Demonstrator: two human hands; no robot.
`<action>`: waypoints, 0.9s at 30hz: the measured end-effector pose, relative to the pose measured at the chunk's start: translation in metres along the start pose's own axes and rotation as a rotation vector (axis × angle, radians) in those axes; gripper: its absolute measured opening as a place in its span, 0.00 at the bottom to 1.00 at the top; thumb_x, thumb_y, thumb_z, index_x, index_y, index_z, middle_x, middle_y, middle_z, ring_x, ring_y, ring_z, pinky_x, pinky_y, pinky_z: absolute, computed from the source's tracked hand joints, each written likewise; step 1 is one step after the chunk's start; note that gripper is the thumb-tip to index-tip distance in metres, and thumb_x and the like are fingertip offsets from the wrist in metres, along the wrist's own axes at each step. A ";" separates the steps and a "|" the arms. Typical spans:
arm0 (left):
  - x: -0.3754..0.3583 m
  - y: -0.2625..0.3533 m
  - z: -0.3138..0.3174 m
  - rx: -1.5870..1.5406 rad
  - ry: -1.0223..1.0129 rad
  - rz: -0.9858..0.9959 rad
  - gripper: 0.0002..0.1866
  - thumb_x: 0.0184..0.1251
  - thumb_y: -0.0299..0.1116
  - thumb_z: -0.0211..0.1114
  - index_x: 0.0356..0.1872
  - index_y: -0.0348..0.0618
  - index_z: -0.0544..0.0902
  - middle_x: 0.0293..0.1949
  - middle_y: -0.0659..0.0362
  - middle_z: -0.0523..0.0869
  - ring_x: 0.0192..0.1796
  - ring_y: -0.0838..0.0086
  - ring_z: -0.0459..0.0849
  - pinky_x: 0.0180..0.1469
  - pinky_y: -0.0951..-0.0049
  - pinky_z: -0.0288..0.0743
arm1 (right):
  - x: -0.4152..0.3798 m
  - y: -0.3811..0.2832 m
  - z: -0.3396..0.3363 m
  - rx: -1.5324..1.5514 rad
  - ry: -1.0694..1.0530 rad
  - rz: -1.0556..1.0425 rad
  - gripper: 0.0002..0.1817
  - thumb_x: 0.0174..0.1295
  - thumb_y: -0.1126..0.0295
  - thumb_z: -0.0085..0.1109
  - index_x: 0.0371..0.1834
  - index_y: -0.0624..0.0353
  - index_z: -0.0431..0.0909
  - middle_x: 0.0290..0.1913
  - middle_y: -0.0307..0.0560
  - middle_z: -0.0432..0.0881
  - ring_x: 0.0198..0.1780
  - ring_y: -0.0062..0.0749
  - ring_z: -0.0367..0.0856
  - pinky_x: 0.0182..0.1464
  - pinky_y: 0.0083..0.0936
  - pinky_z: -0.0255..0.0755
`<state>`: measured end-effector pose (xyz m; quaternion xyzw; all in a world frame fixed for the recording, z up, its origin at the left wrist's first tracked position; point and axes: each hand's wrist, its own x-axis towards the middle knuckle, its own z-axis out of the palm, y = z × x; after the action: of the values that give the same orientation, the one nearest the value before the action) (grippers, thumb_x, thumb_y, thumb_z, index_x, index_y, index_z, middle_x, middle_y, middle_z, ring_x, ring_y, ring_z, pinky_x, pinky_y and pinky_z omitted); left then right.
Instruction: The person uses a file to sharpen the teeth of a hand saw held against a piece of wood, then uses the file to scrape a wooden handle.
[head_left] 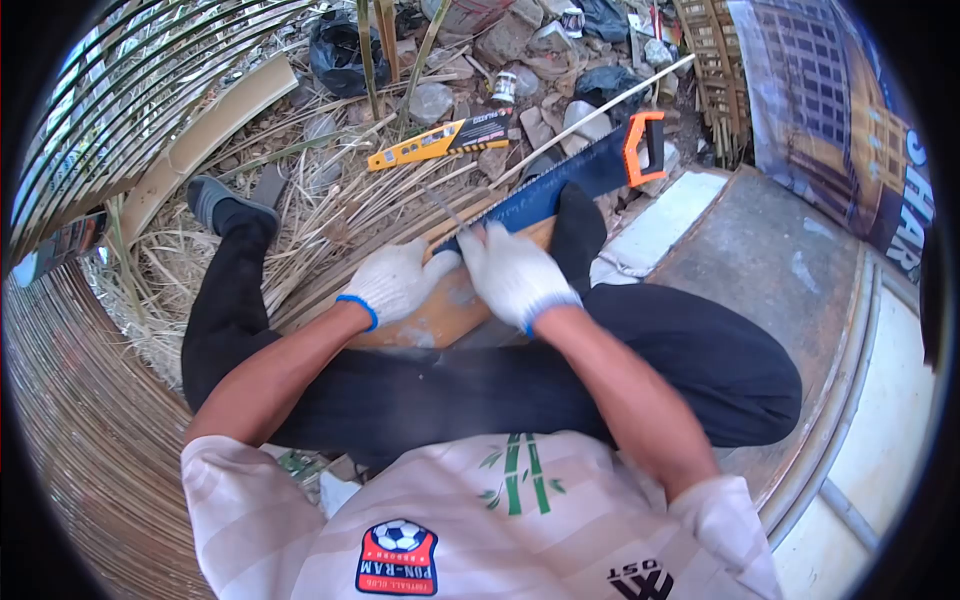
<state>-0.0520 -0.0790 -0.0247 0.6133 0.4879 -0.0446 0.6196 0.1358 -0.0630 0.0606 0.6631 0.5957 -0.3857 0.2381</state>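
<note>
A hand saw with a blue blade (545, 192) and an orange and black handle (645, 149) lies slantwise, its narrow end at my hands. My left hand (390, 283), in a white glove with a blue cuff, has its fingers closed at the blade's narrow end; what they hold is hidden. Against the same end is my right hand (513, 275), also gloved, its fingers bent around something small that I cannot make out. A thin strip (443, 206) sticks out beyond the fingers. Under both hands is a brown wooden board (430, 318).
A yellow and black saw sleeve (440, 141) lies on dry straw ahead. A long thin stick (600, 112) runs behind the saw. Black plastic bags (347, 54), stones and litter lie farther off. Bamboo slats (90, 400) stand at the left, a metal sheet (760, 250) at the right.
</note>
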 end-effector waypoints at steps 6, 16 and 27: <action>0.005 -0.006 -0.003 -0.014 -0.012 0.008 0.41 0.82 0.67 0.51 0.54 0.28 0.84 0.47 0.29 0.90 0.54 0.35 0.89 0.59 0.43 0.79 | 0.004 0.012 0.004 0.158 -0.017 0.068 0.35 0.83 0.44 0.40 0.61 0.71 0.78 0.55 0.81 0.85 0.59 0.77 0.83 0.64 0.59 0.75; 0.004 -0.008 -0.004 -0.060 -0.077 0.006 0.44 0.82 0.69 0.49 0.57 0.25 0.83 0.52 0.28 0.89 0.59 0.36 0.88 0.63 0.45 0.78 | -0.059 0.016 0.004 0.062 0.048 0.097 0.24 0.85 0.50 0.45 0.50 0.65 0.73 0.37 0.81 0.85 0.45 0.80 0.85 0.49 0.69 0.76; 0.008 -0.011 -0.004 -0.089 -0.119 -0.005 0.44 0.83 0.68 0.50 0.60 0.24 0.82 0.54 0.27 0.88 0.60 0.36 0.87 0.64 0.47 0.78 | -0.064 0.023 0.005 0.083 0.056 0.023 0.27 0.86 0.49 0.41 0.55 0.66 0.75 0.40 0.79 0.84 0.40 0.76 0.86 0.44 0.65 0.78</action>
<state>-0.0571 -0.0743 -0.0372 0.5802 0.4532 -0.0607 0.6740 0.1575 -0.1095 0.1052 0.6897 0.5779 -0.3887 0.1982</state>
